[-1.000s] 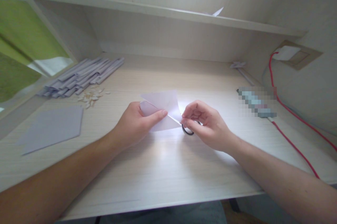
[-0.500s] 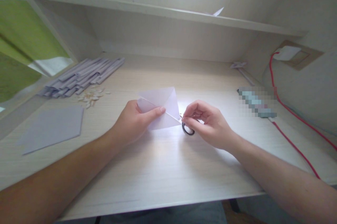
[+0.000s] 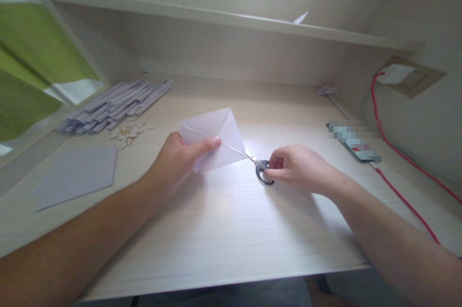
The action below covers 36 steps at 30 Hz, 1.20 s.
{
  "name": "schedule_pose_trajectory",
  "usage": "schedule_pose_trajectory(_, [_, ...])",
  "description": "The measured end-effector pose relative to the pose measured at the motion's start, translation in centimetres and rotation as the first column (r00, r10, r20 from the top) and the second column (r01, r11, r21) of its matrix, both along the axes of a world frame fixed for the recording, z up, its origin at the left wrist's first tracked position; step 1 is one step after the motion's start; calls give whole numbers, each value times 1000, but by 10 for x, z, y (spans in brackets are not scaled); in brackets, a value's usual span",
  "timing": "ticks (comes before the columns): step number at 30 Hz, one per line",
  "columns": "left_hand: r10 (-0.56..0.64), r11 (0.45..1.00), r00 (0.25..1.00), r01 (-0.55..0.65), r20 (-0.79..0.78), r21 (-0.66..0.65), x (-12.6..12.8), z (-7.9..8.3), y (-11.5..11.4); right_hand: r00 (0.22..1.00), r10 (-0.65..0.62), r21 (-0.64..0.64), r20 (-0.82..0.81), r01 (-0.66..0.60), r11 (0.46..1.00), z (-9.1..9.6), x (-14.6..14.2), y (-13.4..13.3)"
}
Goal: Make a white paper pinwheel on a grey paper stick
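Note:
My left hand pinches a folded sheet of pale paper, thumb on top, and holds it above the middle of the desk. My right hand is closed on the black handles of small scissors. The blades point left and run into the paper's lower right edge along a fold. Most of the blades are hidden inside the paper.
A bundle of rolled paper sticks lies at the back left, with small paper scraps beside it. A flat grey sheet lies at the left. A blurred object and a red cable are at the right, below a shelf.
My right hand has drawn back to the right, so the scissors' handles and part of the blades now show. My left hand has lifted and tilted the paper slightly.

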<state>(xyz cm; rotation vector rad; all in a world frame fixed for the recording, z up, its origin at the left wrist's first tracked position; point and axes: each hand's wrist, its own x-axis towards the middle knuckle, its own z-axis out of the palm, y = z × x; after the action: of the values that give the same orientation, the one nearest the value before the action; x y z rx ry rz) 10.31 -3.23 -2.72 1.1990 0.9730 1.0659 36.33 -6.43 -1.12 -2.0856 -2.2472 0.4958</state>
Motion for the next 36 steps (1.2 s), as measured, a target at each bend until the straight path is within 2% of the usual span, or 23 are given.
schedule_pose_trajectory(3, [3,1000,1000,-3,20,3,0,2,1,999,-11,24,30,10,1000,-1,-2,0])
schedule_pose_trajectory(7, [5,1000,993,-3,122,-15,-1,4,1,1000,-7,53,12,6,999,-2,-3,0])
schedule_pose_trajectory(11, [-10,1000,980,12,199,-7,-2,7,1,985,4,14,-174,-1,1000,-6,1,3])
schedule_pose_trajectory(14, [-19,1000,977,17,211,13,-3,8,1,933,-22,-94,-359,-13,995,-10,4,8])
schedule_pose_trajectory(17, [-28,1000,975,24,218,21,-4,9,1,889,-67,-171,-453,-13,985,-13,9,12])
schedule_pose_trajectory(20, [-30,1000,972,29,233,10,-4,10,1,890,-74,-187,-450,-12,982,-15,14,15])
schedule_pose_trajectory(24, [-34,999,967,31,252,15,-4,11,1,928,-33,-164,-370,-31,986,-15,15,16])
schedule_pose_trajectory(26, [-37,999,968,31,250,29,-4,10,2,917,-28,-145,-399,-32,989,-14,11,15])
schedule_pose_trajectory(28, [-32,998,970,18,240,61,-4,9,3,847,-58,-160,-528,-32,987,-12,5,13])
schedule_pose_trajectory(31, [0,994,977,-24,215,109,-4,10,4,663,-145,-219,-735,-29,975,-11,-4,9])
schedule_pose_trajectory(33, [23,991,978,-50,207,126,-3,10,5,567,-170,-229,-806,-34,973,-11,-8,6])
schedule_pose_trajectory(36, [32,990,978,-60,204,130,-3,12,6,519,-125,-205,-846,-100,973,-11,-10,2])
